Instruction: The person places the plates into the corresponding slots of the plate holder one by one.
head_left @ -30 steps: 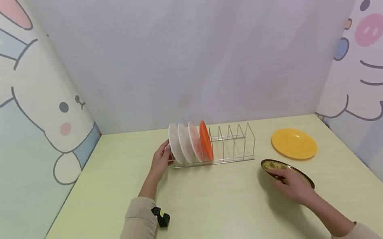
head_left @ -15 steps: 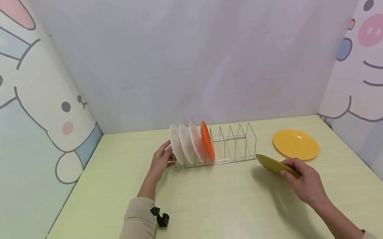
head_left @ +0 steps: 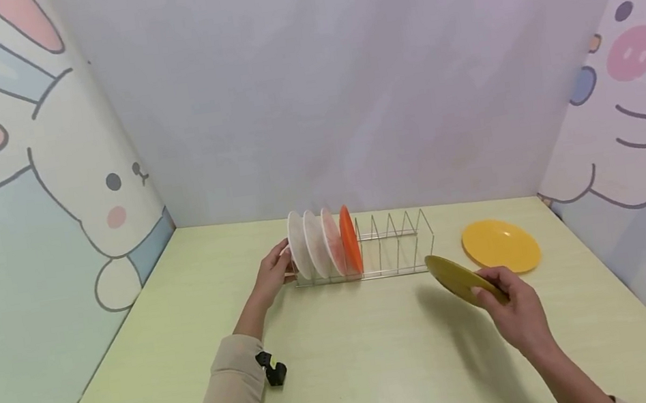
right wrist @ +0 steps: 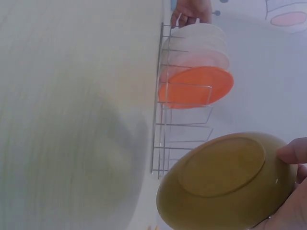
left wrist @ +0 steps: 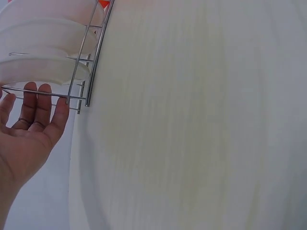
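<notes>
In the head view my right hand (head_left: 517,305) pinches an olive-yellow plate (head_left: 460,278) by its edge, thumb on the underside. The plate is tilted and held above the table; the right wrist view shows its underside and foot ring (right wrist: 225,167). My left hand (head_left: 271,274) holds the left end of a wire dish rack (head_left: 395,275), its fingertips at the end wire in the left wrist view. Upright in the rack's left slots stand two white plates (head_left: 298,246), a pinkish plate (head_left: 333,241) and an orange plate (head_left: 351,242).
A yellow plate (head_left: 501,246) lies flat on the pale table (head_left: 348,377), right of the rack. The rack's right half shows bare wire dividers. Walls with cartoon animals enclose the back and both sides. A black device (head_left: 272,368) sits at my left wrist.
My right hand has turned the plate from its dark-rimmed patterned face to its underside, lifted it, and shifted it slightly left towards the rack. My left hand stays at the rack.
</notes>
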`<state>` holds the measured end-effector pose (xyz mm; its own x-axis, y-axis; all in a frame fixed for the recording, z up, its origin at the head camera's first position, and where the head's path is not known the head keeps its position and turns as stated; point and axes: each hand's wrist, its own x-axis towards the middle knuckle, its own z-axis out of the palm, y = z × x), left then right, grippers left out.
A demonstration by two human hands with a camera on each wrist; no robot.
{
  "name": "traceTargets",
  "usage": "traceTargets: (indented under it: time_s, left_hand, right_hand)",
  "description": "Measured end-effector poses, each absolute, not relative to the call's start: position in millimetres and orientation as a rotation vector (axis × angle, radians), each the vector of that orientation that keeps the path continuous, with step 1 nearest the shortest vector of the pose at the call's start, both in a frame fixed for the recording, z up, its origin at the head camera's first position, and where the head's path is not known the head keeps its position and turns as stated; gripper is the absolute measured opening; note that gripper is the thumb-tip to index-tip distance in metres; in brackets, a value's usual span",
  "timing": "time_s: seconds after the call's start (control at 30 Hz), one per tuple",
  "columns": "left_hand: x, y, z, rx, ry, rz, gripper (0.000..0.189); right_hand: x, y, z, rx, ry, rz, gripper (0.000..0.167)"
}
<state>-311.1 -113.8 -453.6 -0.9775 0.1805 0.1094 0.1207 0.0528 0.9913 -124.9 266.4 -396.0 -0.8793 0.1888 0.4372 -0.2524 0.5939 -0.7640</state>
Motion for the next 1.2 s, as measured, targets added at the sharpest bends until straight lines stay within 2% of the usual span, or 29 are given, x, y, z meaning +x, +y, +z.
traceTargets:
  time_s: [0.4, 0.67, 1.2]
  left_hand:
    - [-311.2, -111.9, -452.7, 0.368, 2.228, 2.089, 0.044]
    - [-313.7, -111.8, -453.1, 0.356, 2.251, 2.092, 0.043]
    - [-294.8, -109.2, -430.0, 0.371, 2.225, 2.075, 0.044]
  right_hand:
    - [-142.7, 231.6, -376.3, 0.022, -2.07, 1.708, 0.023]
    - [-159.5, 213.3, -364.3, -0.055, -1.858, 1.931, 0.022]
    - [-195.9, 167.5, -360.6, -0.039, -1.54, 2.054, 0.018]
